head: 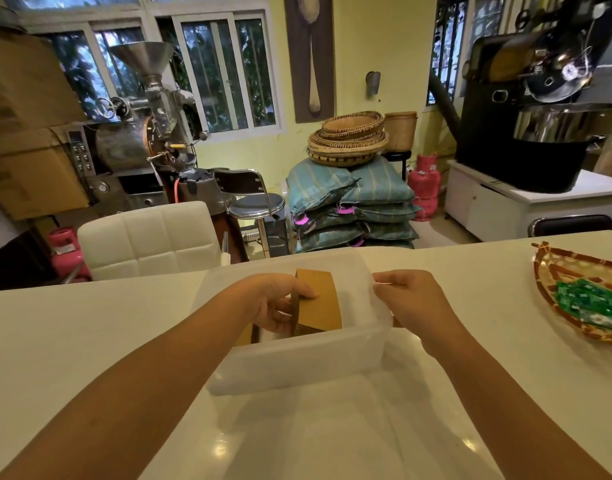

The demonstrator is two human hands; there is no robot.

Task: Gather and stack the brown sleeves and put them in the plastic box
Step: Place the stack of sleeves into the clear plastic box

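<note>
Reaching down into the plastic box [297, 362], which stands near the far edge of the tabletop [89, 341], the left hand [273, 303] pinches the stack of brown sleeves [320, 299] by its near edge, thumb on the flat face, the stack upright inside the box. The right hand [408, 303] is clenched on the box's right wall, steadying it. These sleeves look like light, thin card, stiff when stacked yet easily fanned or creased, so squeezing across both faces seems safest.
</note>
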